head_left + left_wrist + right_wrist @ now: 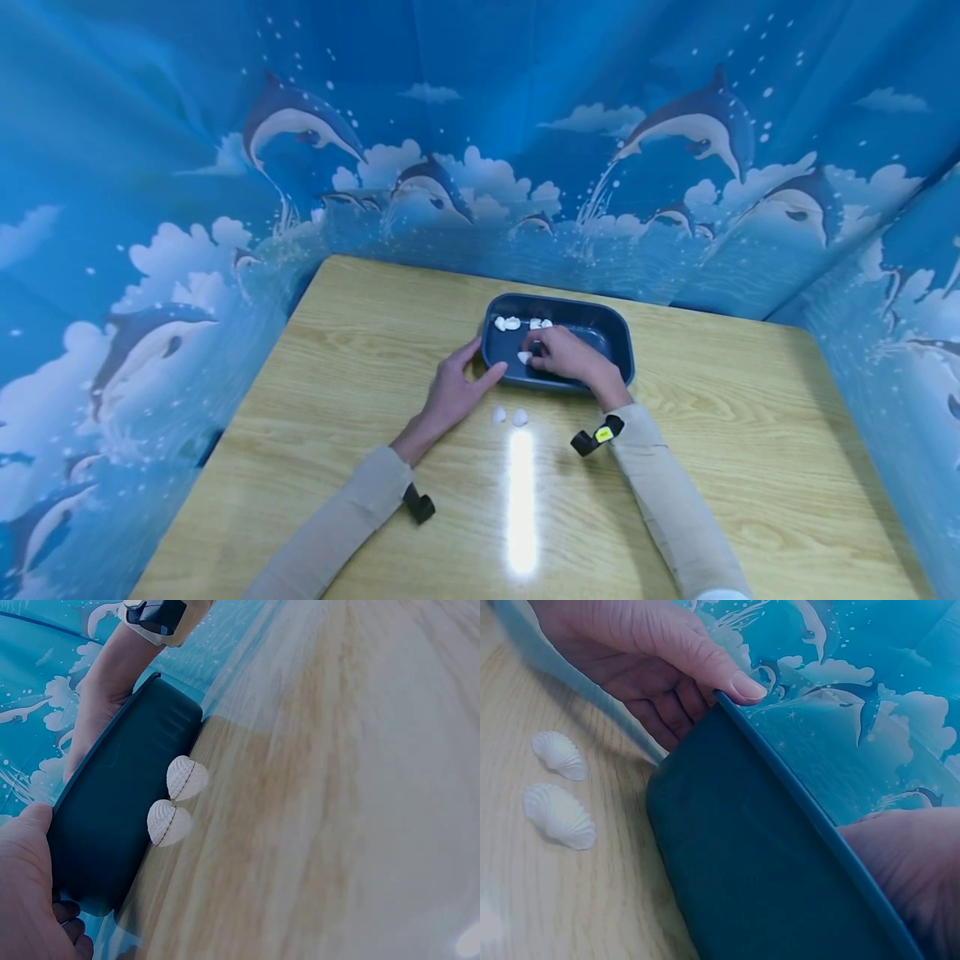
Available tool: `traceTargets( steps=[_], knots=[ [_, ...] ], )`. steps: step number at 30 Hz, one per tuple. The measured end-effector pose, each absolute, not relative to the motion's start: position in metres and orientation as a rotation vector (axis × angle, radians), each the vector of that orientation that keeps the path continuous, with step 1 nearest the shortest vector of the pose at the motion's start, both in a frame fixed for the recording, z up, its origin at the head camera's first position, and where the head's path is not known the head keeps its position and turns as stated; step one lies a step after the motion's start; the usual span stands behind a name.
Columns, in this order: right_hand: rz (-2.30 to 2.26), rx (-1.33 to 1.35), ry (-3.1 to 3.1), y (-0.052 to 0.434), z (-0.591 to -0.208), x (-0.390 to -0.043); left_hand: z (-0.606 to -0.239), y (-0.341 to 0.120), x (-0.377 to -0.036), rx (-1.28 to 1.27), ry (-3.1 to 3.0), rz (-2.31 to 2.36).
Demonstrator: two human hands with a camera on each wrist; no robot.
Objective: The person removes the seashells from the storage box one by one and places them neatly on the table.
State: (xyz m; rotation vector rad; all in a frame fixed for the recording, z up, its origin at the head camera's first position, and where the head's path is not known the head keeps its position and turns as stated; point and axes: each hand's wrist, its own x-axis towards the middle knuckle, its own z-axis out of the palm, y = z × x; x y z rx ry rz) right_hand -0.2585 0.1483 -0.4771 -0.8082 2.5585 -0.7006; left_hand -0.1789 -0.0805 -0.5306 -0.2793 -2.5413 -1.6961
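Observation:
A dark blue tray (618, 337) sits on the wooden table (360, 350). My left hand (456, 390) grips the tray's near left corner, one digit on the rim (742, 682) and fingers curled against the outer wall. My right hand (566, 354) reaches inside the tray and pinches a white shell (524, 357). Several more white shells (517, 323) lie along the tray's far left wall. Two shells rest on the table just before the tray, one (498, 414) (168, 823) (559, 816) beside the other (520, 417) (186, 778) (559, 754).
Blue dolphin-print curtains (150, 250) wall in the table on the left, back and right. A bright strip of lamp glare (521, 500) lies on the table between my forearms. Black straps with cameras sit on both wrists.

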Motion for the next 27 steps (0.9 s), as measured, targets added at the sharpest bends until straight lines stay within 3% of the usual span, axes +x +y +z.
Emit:
traceTargets(
  steps=[27],
  knots=[
    [-0.754, -0.82, 2.55, 0.1503, -0.4832, -0.2531, -0.5323, -0.0818, -0.1794, -0.288, -2.54, -1.685]
  ],
)
